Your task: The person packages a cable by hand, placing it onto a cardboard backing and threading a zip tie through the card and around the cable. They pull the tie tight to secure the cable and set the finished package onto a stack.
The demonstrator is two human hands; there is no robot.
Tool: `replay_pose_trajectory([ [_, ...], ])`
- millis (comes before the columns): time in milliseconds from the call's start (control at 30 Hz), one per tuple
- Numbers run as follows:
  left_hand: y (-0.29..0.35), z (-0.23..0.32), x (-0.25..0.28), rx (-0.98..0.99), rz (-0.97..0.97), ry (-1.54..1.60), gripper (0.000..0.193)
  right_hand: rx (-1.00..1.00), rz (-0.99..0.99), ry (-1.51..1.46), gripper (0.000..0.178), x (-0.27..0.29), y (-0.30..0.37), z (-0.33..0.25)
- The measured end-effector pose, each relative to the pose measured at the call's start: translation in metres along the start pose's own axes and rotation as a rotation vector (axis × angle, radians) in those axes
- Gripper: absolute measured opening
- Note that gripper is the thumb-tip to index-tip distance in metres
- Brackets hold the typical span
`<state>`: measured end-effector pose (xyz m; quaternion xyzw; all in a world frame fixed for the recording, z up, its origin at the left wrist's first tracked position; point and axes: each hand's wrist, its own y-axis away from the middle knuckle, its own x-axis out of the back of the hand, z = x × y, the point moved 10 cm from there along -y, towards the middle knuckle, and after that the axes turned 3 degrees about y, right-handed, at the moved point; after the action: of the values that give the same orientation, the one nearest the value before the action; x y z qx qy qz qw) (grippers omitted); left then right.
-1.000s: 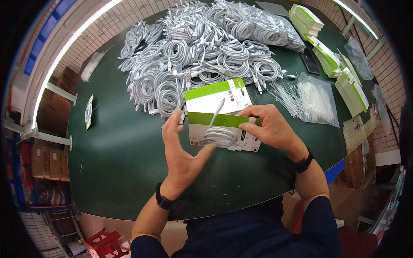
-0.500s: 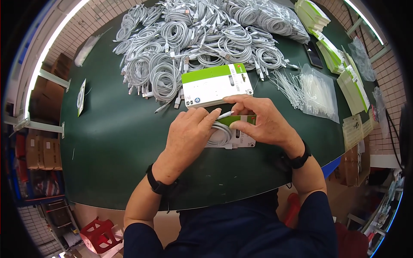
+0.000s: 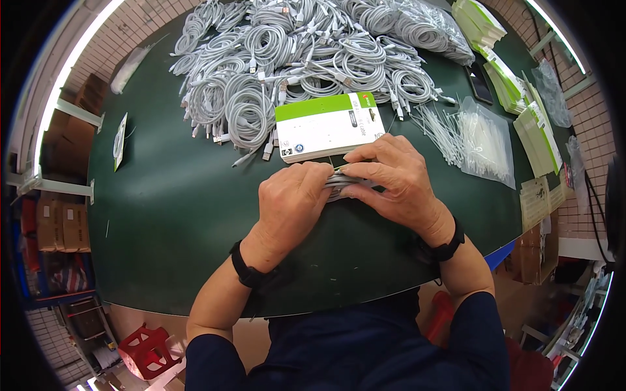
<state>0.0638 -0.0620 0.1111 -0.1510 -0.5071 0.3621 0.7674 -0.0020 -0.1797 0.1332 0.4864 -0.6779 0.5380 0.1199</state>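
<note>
Left fingers [image 3: 316, 174]: closed, thumb side inward, on the left of the coiled cable [image 3: 334, 184]. Right fingers [image 3: 366, 171]: pinching its right side, thumb below, forefinger above. Tips nearly meet over the upper turns; what they press there is mostly hidden from me. A sliver of green shows between them, too little to name.

Coiled cable: held between my two grips, near side of the tabletop [image 3: 195, 241], taken here as the clock's centre. Cannot tell whether it rests or is lifted.

Step in hand, my judgement: close two-sided finger work on the bundled turns. The next move calls for keeping those turns together, one pinch staying firm before the other eases.

12 o'clock, just beyond: stack of green-and-white cards [image 3: 326, 133], lying flat, a corner covered by my right fingers.

11 o'clock, farther: big heap of coiled grey-white cables [image 3: 261, 85].

2 o'clock: loose white zip ties [image 3: 438, 135], spilling beside their clear bag [image 3: 486, 146]; farther that way, a dark phone [image 3: 479, 83].

Between 2 and 3, at the edge: more stacked cards [image 3: 538, 137].

Just past 9, well apart: one lone card [image 3: 120, 143], seen nearly edge-on.
</note>
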Motion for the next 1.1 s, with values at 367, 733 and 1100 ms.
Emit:
replay_pose_trajectory([
  [367, -0.007, 0.012, 0.004, -0.130, 0.005, 0.069, 0.025, 0.050, 0.073, 0.010, 0.030, 0.001, 0.006, 0.006],
  [733, 0.001, 0.016, 0.005, -0.145, 0.035, 0.015, 0.030, 0.056, 0.101, 0.011, 0.029, 0.000, 0.007, 0.003],
  [1100, -0.002, 0.010, 0.001, -0.156, 0.004, 0.034, 0.028, 0.043, 0.077, 0.029, 0.029, -0.001, 0.005, 0.003],
])
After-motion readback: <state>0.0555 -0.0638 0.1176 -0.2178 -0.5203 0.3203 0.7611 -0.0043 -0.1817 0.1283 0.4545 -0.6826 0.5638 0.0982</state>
